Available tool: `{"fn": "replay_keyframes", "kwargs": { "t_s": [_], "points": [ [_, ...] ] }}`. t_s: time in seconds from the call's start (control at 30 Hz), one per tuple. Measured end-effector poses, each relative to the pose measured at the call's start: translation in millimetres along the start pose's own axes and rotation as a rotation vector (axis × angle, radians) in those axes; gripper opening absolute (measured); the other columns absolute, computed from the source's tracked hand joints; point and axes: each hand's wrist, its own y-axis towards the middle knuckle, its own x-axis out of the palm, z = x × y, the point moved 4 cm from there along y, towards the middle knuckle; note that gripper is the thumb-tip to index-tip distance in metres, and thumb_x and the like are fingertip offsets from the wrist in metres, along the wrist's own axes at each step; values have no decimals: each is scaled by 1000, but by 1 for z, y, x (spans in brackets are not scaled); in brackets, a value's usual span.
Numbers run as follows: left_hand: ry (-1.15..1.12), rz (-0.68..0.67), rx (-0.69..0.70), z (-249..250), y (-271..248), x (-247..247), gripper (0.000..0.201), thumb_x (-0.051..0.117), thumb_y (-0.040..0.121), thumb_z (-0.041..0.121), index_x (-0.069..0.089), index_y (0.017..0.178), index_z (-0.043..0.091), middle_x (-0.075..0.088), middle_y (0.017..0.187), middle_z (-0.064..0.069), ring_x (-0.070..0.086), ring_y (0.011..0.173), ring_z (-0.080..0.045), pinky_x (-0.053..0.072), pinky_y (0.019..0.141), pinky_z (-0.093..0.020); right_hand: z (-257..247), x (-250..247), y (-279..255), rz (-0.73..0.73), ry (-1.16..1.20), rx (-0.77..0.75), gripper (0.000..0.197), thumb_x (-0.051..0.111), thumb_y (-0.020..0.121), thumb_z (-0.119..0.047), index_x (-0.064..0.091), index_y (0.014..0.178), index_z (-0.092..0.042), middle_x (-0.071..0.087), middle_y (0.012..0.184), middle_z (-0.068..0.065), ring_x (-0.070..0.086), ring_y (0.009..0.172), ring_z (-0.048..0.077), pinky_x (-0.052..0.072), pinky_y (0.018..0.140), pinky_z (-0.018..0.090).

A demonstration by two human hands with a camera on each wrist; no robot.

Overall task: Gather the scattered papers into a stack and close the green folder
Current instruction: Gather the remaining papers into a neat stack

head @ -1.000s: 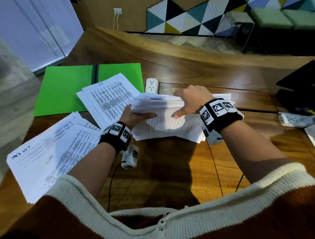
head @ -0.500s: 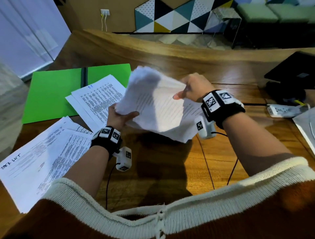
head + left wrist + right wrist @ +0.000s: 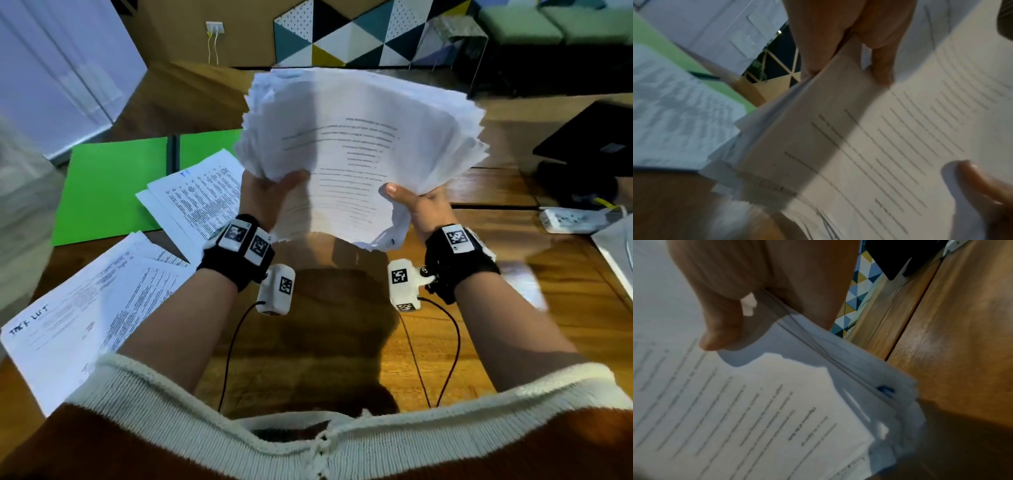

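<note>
Holding a thick bundle of white printed papers [image 3: 359, 147] up off the brown wooden table [image 3: 496, 342], tilted so the printed face points back at the person. The left hand [image 3: 263, 195] has its grip closed on the bundle's lower left edge, thumb on the front sheet and fingers behind, which the left wrist view shows pretty clearly. The right hand [image 3: 421, 205] does the same on the lower right edge, thumb pressed on the front page. Sheet edges aren't lined up at all, they fan out along the top and sides.

The flat green folder [image 3: 113, 185] lies open on the table to the left, with its dark spine strip running down the middle. A couple of loose printed sheets with dense columns of text [image 3: 198, 195] overlap its right half. Nearer the person, another spread of white printed pages [image 3: 78, 315] sits at the table's left edge, the top one with handwriting in a corner, looks like "task list" but it's too blurry to be sure. A white power strip [image 3: 575, 221] rests on the table to the right.
</note>
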Motion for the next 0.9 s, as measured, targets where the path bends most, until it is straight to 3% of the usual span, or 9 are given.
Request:
{"fn": "replay_keyframes", "kwargs": {
  "t_s": [0.1,0.17,0.23,0.3,0.37,0.5,0.63,0.8,0.9],
  "points": [
    [-4,-46,-25,-27,-9,-2,54,83,65,4,55,112,6,65,96,-1,60,70,18,50,67,-9,17,-7,-7,-12,36,99,67,85,60,-13,59,121,-2,73,105,1,68,102,14,54,88,31],
    [-15,-128,-80,-39,-20,-2,73,90,53,17,57,117,4,66,113,-8,67,96,-5,56,84,-29,26,-7,-13,-52,51,110,84,91,48,-16,58,124,-4,68,118,10,63,113,26,49,98,46],
    [-27,-183,-69,-53,-23,-3,86,92,46,29,58,120,2,66,117,-13,63,110,-25,51,94,-49,30,-5,-16,-71,44,91,83,92,47,-14,59,122,-1,66,119,13,62,114,28,47,100,51],
    [-84,-204,-101,-51,-25,-4,94,95,40,36,59,119,-2,66,116,-18,62,110,-32,49,94,-54,26,-3,-17,-72,43,64,74,88,51,-8,60,120,-3,67,118,12,62,113,27,48,99,48],
    [-147,-183,-94,-38,-25,-4,92,96,32,37,63,109,0,70,105,-15,67,100,-30,55,86,-46,18,0,-18,-59,58,35,68,84,55,-1,61,119,-7,69,115,8,64,111,24,52,94,41],
    [-220,-125,-27,-10,-17,-5,61,88,33,29,64,87,15,73,71,10,68,66,-6,56,64,-25,-9,9,-20,-62,158,-39,51,77,55,-5,64,103,-14,75,95,-4,70,93,14,55,76,26],
    [-204,-71,53,1,-11,-8,61,84,44,29,63,95,2,71,83,-2,65,76,-18,55,74,-35,-22,15,-18,-37,152,-66,49,80,52,-8,67,98,-14,75,92,-2,71,91,15,55,75,27],
    [-213,-76,89,5,-9,-8,61,81,45,29,50,96,19,61,89,-3,57,82,-19,50,80,-39,-22,13,-19,-26,188,-63,44,76,56,-1,66,97,-11,75,90,0,71,88,16,55,73,27],
    [-229,-129,0,-15,-15,-12,83,85,43,24,50,115,1,63,101,-13,62,88,-23,55,77,-36,-9,6,-22,-39,112,-48,46,73,65,9,63,102,-16,73,96,-4,70,91,9,55,73,22]
  ]
}}
